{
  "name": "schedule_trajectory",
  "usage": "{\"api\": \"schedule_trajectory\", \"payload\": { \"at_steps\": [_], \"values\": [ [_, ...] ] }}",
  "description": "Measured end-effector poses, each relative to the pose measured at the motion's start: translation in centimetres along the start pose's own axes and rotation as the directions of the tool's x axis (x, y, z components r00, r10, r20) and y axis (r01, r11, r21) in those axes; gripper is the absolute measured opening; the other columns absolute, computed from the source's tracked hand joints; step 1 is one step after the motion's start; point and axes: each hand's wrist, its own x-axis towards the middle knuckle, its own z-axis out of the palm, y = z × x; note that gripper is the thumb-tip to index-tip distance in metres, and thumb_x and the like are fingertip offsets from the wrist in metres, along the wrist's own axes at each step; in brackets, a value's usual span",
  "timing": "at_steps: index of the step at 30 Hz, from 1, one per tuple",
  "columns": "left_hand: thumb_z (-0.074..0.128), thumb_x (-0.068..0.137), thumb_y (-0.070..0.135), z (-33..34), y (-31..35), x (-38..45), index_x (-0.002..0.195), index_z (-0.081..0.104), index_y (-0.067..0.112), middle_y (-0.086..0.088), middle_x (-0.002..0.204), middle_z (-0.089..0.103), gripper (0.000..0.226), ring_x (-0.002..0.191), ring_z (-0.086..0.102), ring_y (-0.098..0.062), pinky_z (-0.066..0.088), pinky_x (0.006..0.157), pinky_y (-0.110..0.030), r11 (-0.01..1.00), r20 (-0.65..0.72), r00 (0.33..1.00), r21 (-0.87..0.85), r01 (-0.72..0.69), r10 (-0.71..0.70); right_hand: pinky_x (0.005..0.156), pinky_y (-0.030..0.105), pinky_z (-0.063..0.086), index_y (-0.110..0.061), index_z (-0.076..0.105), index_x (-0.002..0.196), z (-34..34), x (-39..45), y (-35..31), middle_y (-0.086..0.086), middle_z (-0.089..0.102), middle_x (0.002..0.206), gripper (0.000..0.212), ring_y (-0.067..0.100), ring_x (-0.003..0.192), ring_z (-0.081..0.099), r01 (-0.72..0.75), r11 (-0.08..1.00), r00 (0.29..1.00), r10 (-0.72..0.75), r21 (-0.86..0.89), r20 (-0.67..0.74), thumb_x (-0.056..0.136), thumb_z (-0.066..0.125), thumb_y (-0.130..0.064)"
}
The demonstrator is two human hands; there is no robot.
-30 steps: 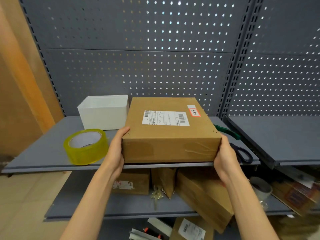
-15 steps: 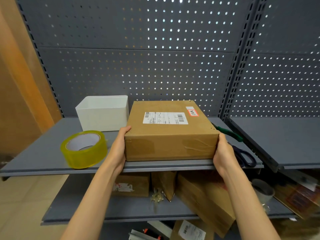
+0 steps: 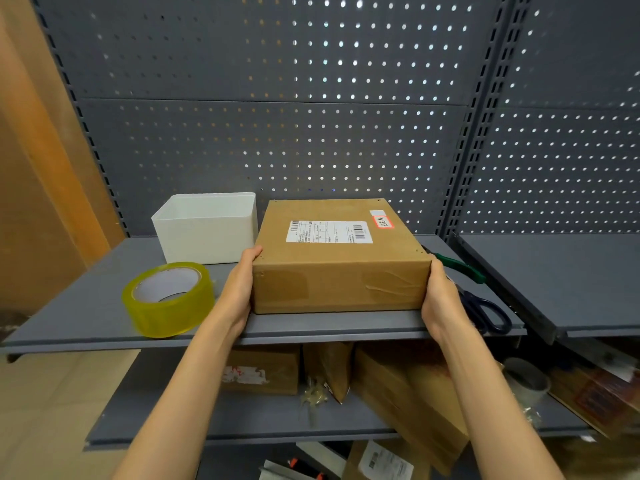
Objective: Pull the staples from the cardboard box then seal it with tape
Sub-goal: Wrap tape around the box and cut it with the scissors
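Holding cardboard box (image 3: 341, 261) flat on grey shelf (image 3: 86, 317), near front edge, we press it from both sides. Left hand (image 3: 239, 289) lies flat against left wall, fingers straight; right hand (image 3: 441, 299) lies against right wall, fingers hidden behind corner. White bin (image 3: 207, 230) just beside box, back left. Yellow tape roll (image 3: 169, 299) lies left of left hand. Scissors (image 3: 485, 313) right of right hand; green-handled tool (image 3: 460, 268) behind them.
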Motion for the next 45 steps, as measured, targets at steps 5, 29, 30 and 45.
{"api": "schedule_trajectory", "payload": {
  "at_steps": [5,29,30,45],
  "values": [
    [0.043,0.095,0.043,-1.0,0.7,-0.5,0.095,0.061,0.027,0.004,0.101,0.065,0.024,0.094,0.057,-0.008,0.043,0.070,-0.021,0.952,-0.096,0.975,0.252,-0.171,0.201,0.089,0.025,0.039,-0.025,0.051,0.127,-0.9,-1.5,-0.7,-0.010,0.061,0.105,0.039,0.004,0.085,0.055,0.101,0.992,0.992,-0.106,0.076,0.072,0.099,0.032,-0.044],
    [0.065,0.085,0.033,-8.6,1.2,-3.8,0.117,0.058,0.004,-0.023,0.111,0.064,0.044,0.103,0.056,-0.039,0.039,0.082,-0.040,-0.025,0.031,0.887,0.999,-0.022,0.461,0.086,0.023,0.027,-0.012,0.061,0.114,4.7,-9.8,1.6,0.004,0.057,0.108,0.026,0.021,0.106,0.045,0.802,0.075,0.461,-0.709,-0.593,0.534,0.091,0.054,-0.018],
    [0.065,0.085,0.034,-8.6,1.2,-4.0,0.117,0.058,0.005,-0.023,0.112,0.064,0.044,0.104,0.056,-0.040,0.040,0.081,-0.041,0.004,0.015,0.873,1.000,-0.020,0.488,0.086,0.022,0.026,-0.012,0.062,0.114,4.8,-10.0,1.6,0.004,0.057,0.107,0.025,0.020,0.106,0.045,0.816,0.080,0.447,-0.715,-0.573,0.537,0.091,0.054,-0.017],
    [0.063,0.084,0.031,-2.1,4.3,-12.8,0.097,0.065,0.023,0.015,0.082,0.072,0.015,0.076,0.065,0.003,0.047,0.059,-0.009,0.866,-0.127,0.857,0.071,-0.495,0.500,0.092,0.021,0.043,-0.021,0.066,0.105,7.5,-15.2,-3.4,-0.006,0.065,0.106,0.019,0.002,0.104,0.056,0.834,0.546,0.403,-0.694,0.072,0.597,0.088,0.063,-0.017]
  ]
}}
